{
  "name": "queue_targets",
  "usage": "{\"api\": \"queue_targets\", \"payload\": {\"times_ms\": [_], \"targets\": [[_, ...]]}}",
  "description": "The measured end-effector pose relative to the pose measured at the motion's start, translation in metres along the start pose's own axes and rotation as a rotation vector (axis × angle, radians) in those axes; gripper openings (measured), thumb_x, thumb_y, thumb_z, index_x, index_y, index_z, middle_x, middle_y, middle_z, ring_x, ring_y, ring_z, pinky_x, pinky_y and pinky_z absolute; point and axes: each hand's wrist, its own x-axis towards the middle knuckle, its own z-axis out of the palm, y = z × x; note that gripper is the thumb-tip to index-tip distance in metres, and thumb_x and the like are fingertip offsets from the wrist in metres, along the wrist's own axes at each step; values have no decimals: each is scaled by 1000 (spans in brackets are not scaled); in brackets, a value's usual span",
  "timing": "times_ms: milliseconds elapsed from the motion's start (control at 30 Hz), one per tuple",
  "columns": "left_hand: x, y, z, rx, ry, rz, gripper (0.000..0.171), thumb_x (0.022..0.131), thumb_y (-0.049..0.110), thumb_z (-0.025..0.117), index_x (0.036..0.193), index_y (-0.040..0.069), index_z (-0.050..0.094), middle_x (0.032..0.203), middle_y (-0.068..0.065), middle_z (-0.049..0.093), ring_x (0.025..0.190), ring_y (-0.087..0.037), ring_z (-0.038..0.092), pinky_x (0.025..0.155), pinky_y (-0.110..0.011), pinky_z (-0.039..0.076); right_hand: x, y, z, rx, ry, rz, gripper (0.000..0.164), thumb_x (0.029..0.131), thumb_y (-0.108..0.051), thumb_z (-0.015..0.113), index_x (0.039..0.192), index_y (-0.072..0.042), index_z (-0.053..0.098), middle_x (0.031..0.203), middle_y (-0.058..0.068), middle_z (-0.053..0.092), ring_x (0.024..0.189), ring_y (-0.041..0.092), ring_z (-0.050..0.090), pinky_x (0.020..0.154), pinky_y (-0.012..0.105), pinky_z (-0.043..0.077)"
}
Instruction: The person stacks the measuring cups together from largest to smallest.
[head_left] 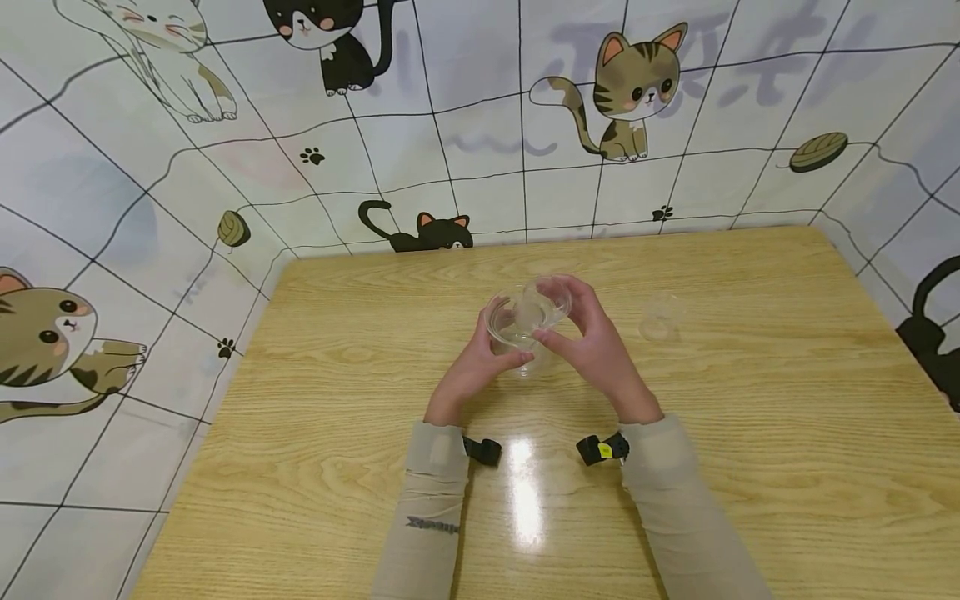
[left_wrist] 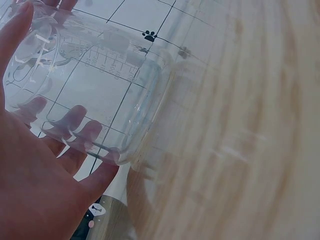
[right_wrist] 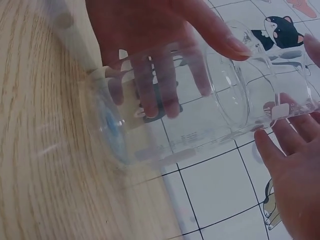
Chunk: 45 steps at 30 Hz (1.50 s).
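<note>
My left hand (head_left: 474,367) grips a clear glass beaker (head_left: 504,327), fingers curled round its side. Printed graduation marks show on the beaker wall (left_wrist: 110,65) in the left wrist view. My right hand (head_left: 596,350) holds a second clear beaker (head_left: 553,308), tilted, with the thumb on the near side and fingers round the far side. In the head view the two glasses overlap at their rims; whether they touch I cannot tell. The right wrist view shows my right-hand fingers (right_wrist: 160,95) through the clear glass, with the left hand (right_wrist: 295,170) opposite. Any contents are unclear.
Another clear glass vessel (head_left: 660,323), faint against the wood, stands on the table right of my right hand. The wooden table (head_left: 360,350) meets white walls (head_left: 487,142) with cat drawings at the back and sides. Black straps (head_left: 482,451) circle both wrists.
</note>
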Motion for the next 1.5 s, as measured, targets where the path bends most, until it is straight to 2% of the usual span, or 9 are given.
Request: {"api": "queue_targets", "payload": {"times_ms": [100, 267, 500, 800, 933, 1133, 1300, 1433, 1500], "targets": [[2, -6, 1, 12, 21, 16, 90, 77, 32, 74, 141, 39, 12, 143, 5, 27, 133, -17, 31, 106, -44, 29, -1, -2, 1, -28, -7, 3, 65, 84, -6, 66, 137, -12, 30, 139, 9, 43, 131, 23, 36, 109, 47, 23], [2, -6, 2, 6, 34, 26, 90, 76, 34, 75, 141, 39, 13, 142, 5, 29, 131, -16, 34, 104, -43, 31, -1, -3, 1, -53, -14, -6, 66, 84, -6, 65, 138, -11, 29, 139, 9, 44, 131, 24, 37, 109, 47, 23], [0, 1, 1, 7, 0, -27, 91, 78, 29, 73, 142, 37, 9, 147, 0, 23, 133, -19, 32, 106, -42, 30, 0, 2, 0, -85, -23, 6, 66, 84, -11, 67, 138, -15, 30, 139, 3, 45, 131, 19, 38, 109, 45, 24], [2, -6, 3, 14, 36, 9, 89, 75, 37, 74, 140, 42, 13, 144, 6, 25, 131, -17, 34, 104, -43, 31, 0, 2, 1, -112, -21, 39, 66, 83, -15, 69, 138, -20, 32, 137, -1, 47, 131, 16, 37, 108, 46, 24], [2, -5, 3, 13, 36, 10, 89, 76, 36, 74, 140, 43, 12, 145, 6, 25, 132, -17, 33, 105, -43, 31, -1, 2, 1, -121, -20, 49, 67, 83, -16, 69, 138, -20, 32, 137, 0, 46, 132, 18, 36, 107, 47, 25], [1, -5, 2, 8, 23, 1, 89, 77, 33, 73, 140, 43, 11, 146, 5, 24, 132, -18, 33, 104, -43, 32, -1, -1, 1, -162, -17, 109, 66, 82, -21, 70, 138, -21, 35, 141, 2, 40, 132, 31, 34, 100, 55, 33], [-1, 4, 1, -8, -5, -16, 90, 79, 26, 72, 144, 35, 9, 147, 2, 20, 134, -20, 29, 106, -43, 30, -1, -3, 3, -171, -13, 145, 66, 81, -23, 71, 138, -22, 37, 143, 3, 35, 131, 36, 34, 96, 58, 36], [-5, 16, 1, -18, -26, -23, 92, 81, 21, 71, 146, 23, 6, 149, -2, 17, 136, -22, 26, 107, -44, 28, 0, -2, 3, -169, -10, 130, 66, 81, -22, 71, 139, -21, 37, 144, 3, 34, 132, 35, 33, 99, 56, 34], [-6, 20, 1, -11, -29, -26, 92, 81, 20, 70, 147, 21, 5, 149, -2, 17, 136, -22, 26, 107, -44, 28, 0, 0, 3, -169, -9, 119, 67, 81, -22, 71, 139, -19, 37, 145, 2, 34, 132, 33, 32, 101, 55, 32]]}}
